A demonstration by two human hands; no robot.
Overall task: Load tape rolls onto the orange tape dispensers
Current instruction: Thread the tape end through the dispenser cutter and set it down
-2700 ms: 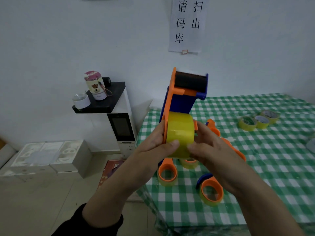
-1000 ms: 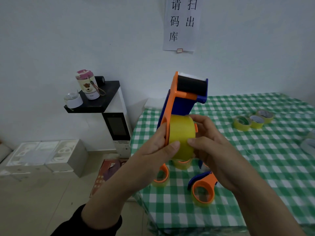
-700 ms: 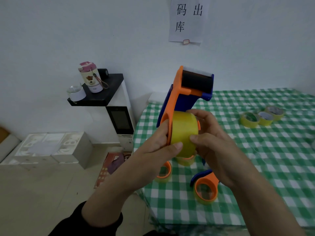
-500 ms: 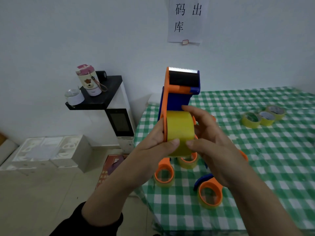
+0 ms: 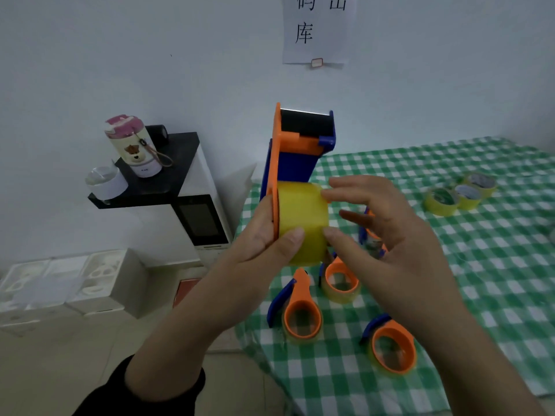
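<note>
Between left hand [image 5: 255, 235], gripping, and right hand [image 5: 390, 235], touching spread-fingered: tape roll [image 5: 303, 217] on dispenser [image 5: 297, 163].

The top edge crops the wall sign [image 5: 318, 25]; the left hand [image 5: 264, 238] partly hides the dispenser [image 5: 295, 163].

Expect a dim, flat picture with a cool bluish cast; the light is soft and even, so shadows on the table [image 5: 486, 265] are faint and soft-edged. The wall [image 5: 120, 55] greys toward the left edge. The tape dispenser [image 5: 297, 163] in your left hand [image 5: 261, 238] reads fairly sharp; the fingers [image 5: 354, 187] of your right hand [image 5: 396, 241] smear slightly. Wide-angle distortion stretches both forearms toward the bottom edge and bows the table
</note>
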